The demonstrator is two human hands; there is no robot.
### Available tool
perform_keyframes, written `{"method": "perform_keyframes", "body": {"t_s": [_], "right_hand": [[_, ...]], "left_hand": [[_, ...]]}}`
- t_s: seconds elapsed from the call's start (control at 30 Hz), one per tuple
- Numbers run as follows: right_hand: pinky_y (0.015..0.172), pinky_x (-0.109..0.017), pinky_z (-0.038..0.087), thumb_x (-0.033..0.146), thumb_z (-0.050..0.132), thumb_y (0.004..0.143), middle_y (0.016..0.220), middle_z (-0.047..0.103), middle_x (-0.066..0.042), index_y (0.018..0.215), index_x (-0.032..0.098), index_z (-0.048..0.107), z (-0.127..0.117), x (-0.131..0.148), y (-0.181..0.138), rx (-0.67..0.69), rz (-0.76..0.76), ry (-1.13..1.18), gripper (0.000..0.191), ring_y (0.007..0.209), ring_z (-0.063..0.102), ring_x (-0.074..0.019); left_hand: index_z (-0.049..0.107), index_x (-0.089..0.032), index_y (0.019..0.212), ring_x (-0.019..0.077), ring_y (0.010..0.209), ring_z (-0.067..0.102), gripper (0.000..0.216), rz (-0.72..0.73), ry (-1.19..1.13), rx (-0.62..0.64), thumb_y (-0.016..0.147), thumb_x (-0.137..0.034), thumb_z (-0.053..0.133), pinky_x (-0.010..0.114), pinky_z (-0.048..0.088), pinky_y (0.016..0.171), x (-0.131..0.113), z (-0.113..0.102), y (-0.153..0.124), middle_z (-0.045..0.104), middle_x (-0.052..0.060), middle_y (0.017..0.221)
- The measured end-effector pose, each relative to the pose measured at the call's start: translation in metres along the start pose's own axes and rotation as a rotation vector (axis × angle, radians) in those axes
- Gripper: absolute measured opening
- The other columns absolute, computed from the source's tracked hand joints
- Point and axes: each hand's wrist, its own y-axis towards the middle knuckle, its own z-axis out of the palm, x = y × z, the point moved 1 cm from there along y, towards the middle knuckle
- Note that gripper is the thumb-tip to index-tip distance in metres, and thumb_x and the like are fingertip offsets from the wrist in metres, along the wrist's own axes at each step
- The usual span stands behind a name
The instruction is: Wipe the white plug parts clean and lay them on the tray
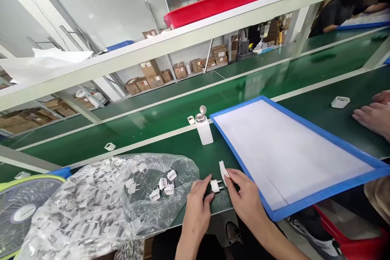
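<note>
My left hand [196, 203] pinches a small white plug [215, 186] at its left end between thumb and forefinger; its metal prongs point right. Close by, my right hand [243, 191] grips a folded white wipe [223, 169], which stands up from the fingertips just right of the plug. A large clear plastic bag [185, 166] lies to the left, heaped with similar white plugs [91, 199]. Several loose plugs [163, 183] lie on its near right part. Behind my hands stands a white dispenser bottle [204, 132] with its metal lid raised.
A blue-rimmed tray [319, 130] with a white lining lies to the right, over the green bench. Small white parts [110, 146] sit along the bench. A yellow-green fan [27, 211] is at far left. Another person's hand [373, 113] rests at the right edge.
</note>
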Motion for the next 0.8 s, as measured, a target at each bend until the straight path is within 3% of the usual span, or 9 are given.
{"method": "perform_keyframes", "body": {"t_s": [0.1, 0.3, 0.4, 0.53, 0.67, 0.8], "right_hand": [[0.087, -0.042, 0.055, 0.030, 0.043, 0.102, 0.114, 0.070, -0.015, 0.117, 0.015, 0.071, 0.002, -0.004, -0.002, 0.004, -0.028, -0.036, 0.036, 0.102, 0.066, -0.0268], [0.093, -0.040, 0.054, 0.016, 0.040, 0.102, 0.117, 0.067, -0.013, 0.123, 0.014, 0.066, 0.003, -0.002, -0.003, 0.138, -0.142, -0.080, 0.034, 0.109, 0.059, -0.0240], [0.094, -0.038, 0.053, 0.008, 0.042, 0.098, 0.120, 0.068, -0.010, 0.125, 0.017, 0.065, 0.001, 0.000, -0.006, 0.259, -0.227, -0.107, 0.036, 0.111, 0.057, -0.0231], [0.095, -0.043, 0.051, 0.005, 0.045, 0.097, 0.129, 0.067, -0.008, 0.143, 0.021, 0.052, -0.003, 0.001, -0.012, 0.377, -0.358, -0.148, 0.049, 0.115, 0.054, -0.0248], [0.091, -0.044, 0.052, 0.003, 0.044, 0.098, 0.124, 0.069, -0.010, 0.142, 0.016, 0.052, -0.005, 0.000, -0.023, 0.385, -0.453, -0.210, 0.047, 0.113, 0.055, -0.0263], [0.089, -0.041, 0.054, 0.003, 0.048, 0.095, 0.130, 0.066, -0.017, 0.135, 0.004, 0.055, -0.003, -0.005, -0.035, 0.317, -0.643, -0.367, 0.040, 0.112, 0.055, -0.0279]], "left_hand": [[0.050, -0.027, 0.146, 0.0245, 0.105, 0.062, 0.064, -0.053, -0.010, 0.012, 0.084, -0.016, 0.066, 0.040, 0.054, 0.090, 0.004, -0.002, 0.001, 0.065, 0.009, 0.129], [0.067, -0.023, 0.125, 0.0237, 0.109, 0.061, 0.043, 0.091, 0.032, 0.055, 0.089, -0.006, 0.052, 0.040, 0.052, 0.095, 0.001, 0.002, 0.012, 0.071, 0.009, 0.119], [0.071, -0.021, 0.116, 0.0213, 0.093, 0.064, 0.048, 0.146, 0.059, 0.004, 0.081, 0.003, 0.048, 0.034, 0.057, 0.082, 0.006, 0.005, 0.016, 0.073, 0.007, 0.100], [0.074, -0.017, 0.109, 0.0191, 0.078, 0.064, 0.050, 0.226, 0.086, -0.084, 0.077, 0.006, 0.044, 0.028, 0.058, 0.068, 0.017, 0.009, 0.017, 0.069, 0.006, 0.082], [0.075, -0.015, 0.105, 0.0200, 0.078, 0.065, 0.045, 0.228, 0.119, -0.075, 0.076, 0.005, 0.047, 0.030, 0.058, 0.071, 0.021, 0.008, 0.017, 0.071, 0.006, 0.083], [0.070, -0.014, 0.120, 0.0219, 0.090, 0.067, 0.048, 0.213, 0.142, 0.036, 0.081, 0.003, 0.046, 0.032, 0.059, 0.080, 0.017, 0.002, 0.016, 0.073, 0.010, 0.096]]}}
